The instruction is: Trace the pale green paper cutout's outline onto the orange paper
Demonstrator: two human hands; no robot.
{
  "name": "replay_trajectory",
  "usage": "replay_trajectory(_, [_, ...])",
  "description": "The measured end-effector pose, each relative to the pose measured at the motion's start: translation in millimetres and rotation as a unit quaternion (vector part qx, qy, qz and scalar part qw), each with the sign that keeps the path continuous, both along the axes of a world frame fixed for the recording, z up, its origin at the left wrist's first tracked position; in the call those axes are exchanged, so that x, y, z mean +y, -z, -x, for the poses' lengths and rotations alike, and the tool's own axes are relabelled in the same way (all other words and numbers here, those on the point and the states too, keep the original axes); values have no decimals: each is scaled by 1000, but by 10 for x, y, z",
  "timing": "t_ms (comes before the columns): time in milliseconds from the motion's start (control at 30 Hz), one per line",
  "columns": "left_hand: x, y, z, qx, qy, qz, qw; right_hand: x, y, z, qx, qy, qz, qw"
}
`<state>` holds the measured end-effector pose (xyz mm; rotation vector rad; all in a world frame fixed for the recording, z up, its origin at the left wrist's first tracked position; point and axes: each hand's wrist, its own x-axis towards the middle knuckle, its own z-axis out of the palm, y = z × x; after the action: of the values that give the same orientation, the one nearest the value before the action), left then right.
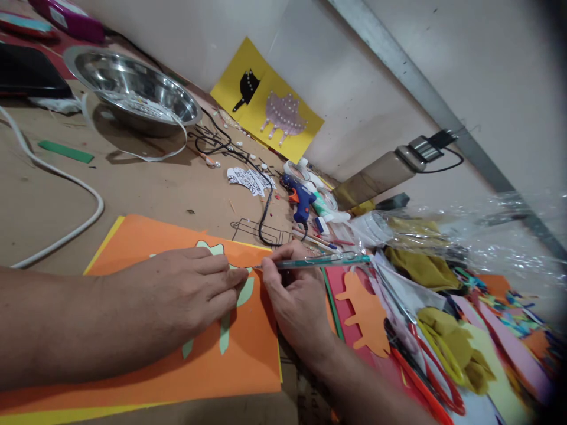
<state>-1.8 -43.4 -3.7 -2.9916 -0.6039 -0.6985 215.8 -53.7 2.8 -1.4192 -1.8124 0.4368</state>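
Observation:
My left hand lies flat over a pale green paper cutout, pressing it on an orange sheet. Much of the cutout is hidden under that hand; its pointed top and narrow lower strips show around it. Between thumb and fingers, my right hand grips a pen with a clear teal barrel. The pen's tip points left and is close to the cutout's edge, near my left fingertips. A dark line runs along the cutout's upper edge. Yellow paper sticks out from under the orange sheet.
A steel bowl stands at the back left, near a white cable. Behind the sheet lies a blue glue gun. An orange cutout, scissors and paper scraps crowd the right. A bottle leans by the wall.

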Motion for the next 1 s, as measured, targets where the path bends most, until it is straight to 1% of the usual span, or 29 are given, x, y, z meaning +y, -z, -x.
replay_trajectory(233, [-7,17,-9,-3,1,3,1000,6,-6,0,-2,0,-6,1000])
replay_trajectory(500, [-13,-41,-12,-10,-1,-19,1000,3,-22,9,5,1,-3,1000])
replay_trajectory(700, [-3,-30,-10,-7,-2,1,1000,1,-26,0,5,-3,0,1000])
replay_trajectory(833, [-7,-48,6,-4,-5,2,1000,0,-25,-1,5,-4,3,1000])
replay_trajectory(1000, [-7,-32,13,8,-2,10,1000,-9,-17,1,7,-2,4,1000])
